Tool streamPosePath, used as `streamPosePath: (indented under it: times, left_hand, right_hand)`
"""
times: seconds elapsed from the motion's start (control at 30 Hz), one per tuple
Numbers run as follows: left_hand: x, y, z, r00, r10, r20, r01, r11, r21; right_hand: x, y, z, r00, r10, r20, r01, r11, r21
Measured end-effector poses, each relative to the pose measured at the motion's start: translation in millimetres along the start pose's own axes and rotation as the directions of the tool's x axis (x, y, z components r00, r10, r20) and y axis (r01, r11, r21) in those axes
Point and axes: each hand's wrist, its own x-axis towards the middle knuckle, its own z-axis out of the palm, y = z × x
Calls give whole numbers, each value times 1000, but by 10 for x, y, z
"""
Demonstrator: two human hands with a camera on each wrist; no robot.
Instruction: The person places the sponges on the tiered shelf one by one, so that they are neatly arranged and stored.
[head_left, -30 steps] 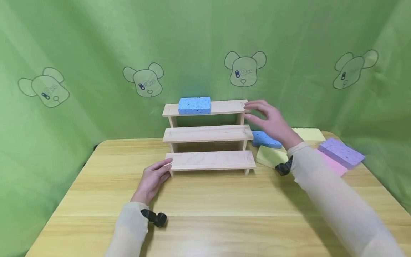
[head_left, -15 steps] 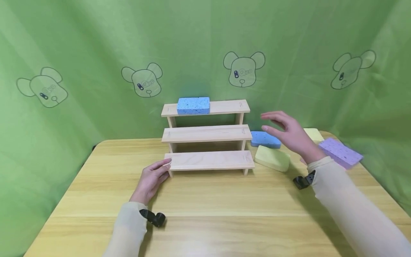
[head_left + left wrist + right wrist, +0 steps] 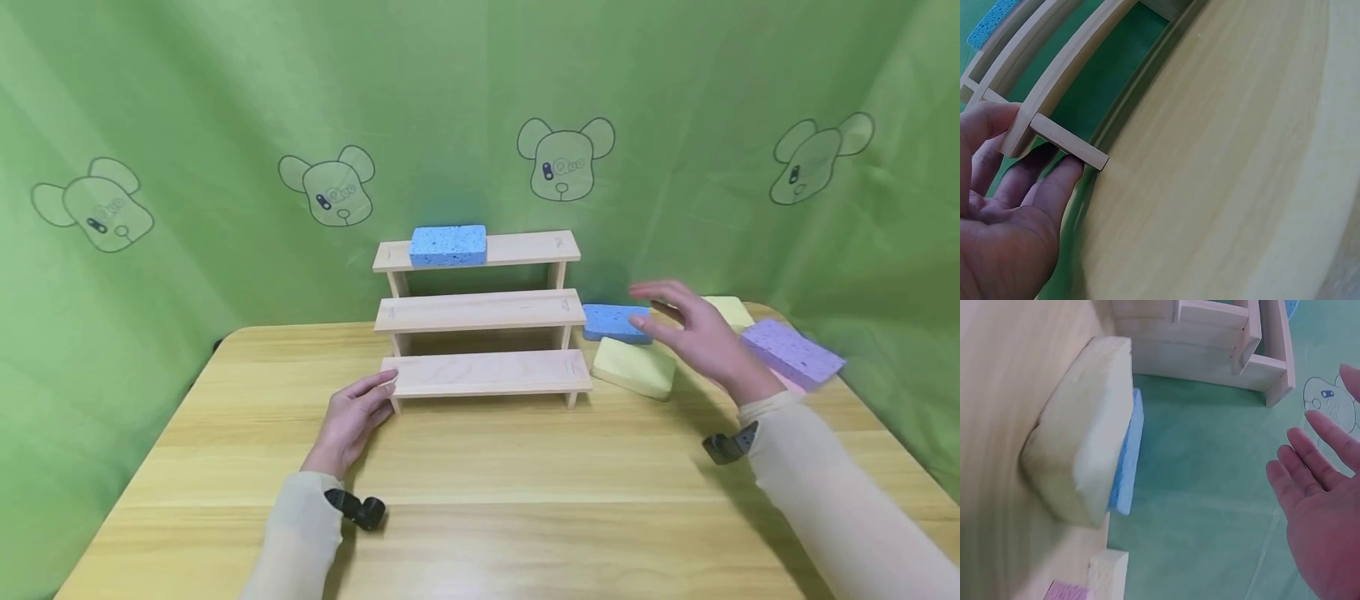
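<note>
A three-tier wooden display stand (image 3: 487,374) stands on the table. On its top tier, toward the left, lies a blue sponge (image 3: 447,247). My left hand (image 3: 349,423) holds the left end of the lowest tier; the left wrist view shows the thumb above the board and fingers against its leg (image 3: 1069,141). My right hand (image 3: 697,340) is raised right of the stand, fingers spread and palm bare in the right wrist view. Near it on the table are a second blue sponge (image 3: 606,322) and a pale yellow sponge (image 3: 634,368).
Farther right lie another pale yellow sponge (image 3: 729,311) and a purple sponge (image 3: 792,353) overlapping a pink one (image 3: 787,381). A green curtain (image 3: 450,100) with bear-head prints hangs behind the wooden table (image 3: 480,483).
My right hand has moved right and down, from beside the top tier to above the sponges on the table. The left hand keeps its hold on the stand.
</note>
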Motion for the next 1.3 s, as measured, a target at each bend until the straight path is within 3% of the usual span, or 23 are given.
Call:
streamPosePath:
  times: [0.27,0.53,1.0,1.3]
  left_hand:
    - [4,1,0,1000,-8,-8,8,999,-34]
    - [17,5,-5,1000,-16,5,16,1000,-16]
    - [1,10,-9,1000,-16,10,16,1000,-27]
    - [6,8,-20,1000,-14,24,15,999,-30]
  right_hand:
    - [-180,144,-59,1000,15,2,-15,999,-31]
    - [-325,313,-60,997,51,63,-47,997,-63]
    - [-485,441,-52,982,134,133,-110,978,-178]
    - [-506,486,-12,978,147,146,-110,965,-236]
